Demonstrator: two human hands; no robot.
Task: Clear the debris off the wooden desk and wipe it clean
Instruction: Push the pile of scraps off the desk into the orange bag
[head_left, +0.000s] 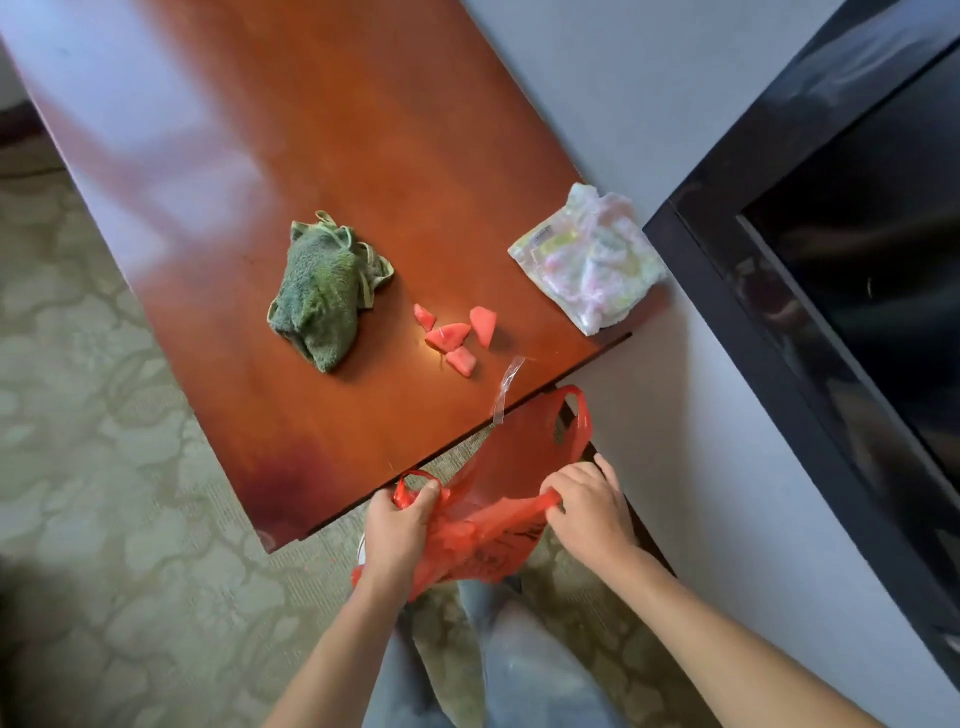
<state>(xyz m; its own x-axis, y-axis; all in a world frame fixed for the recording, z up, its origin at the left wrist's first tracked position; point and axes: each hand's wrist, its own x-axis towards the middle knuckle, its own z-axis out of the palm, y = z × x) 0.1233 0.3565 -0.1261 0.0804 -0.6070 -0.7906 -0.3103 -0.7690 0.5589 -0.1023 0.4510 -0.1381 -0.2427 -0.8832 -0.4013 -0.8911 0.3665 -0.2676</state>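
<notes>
Wooden desk (322, 130), four watermelon pieces (448, 336), one green cloth (319, 291), one packet (589, 260)

Nothing I can read: the red bag (488, 525) pinched between my hands carries black print too crumpled, and the packet (587, 260) beyond is blurred.

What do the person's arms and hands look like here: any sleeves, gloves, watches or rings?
Both forearms are bare up to the frame's bottom edge, with no sleeves in view. The left hand and right hand wear no gloves, and no watch, bracelet or ring shows.
</notes>
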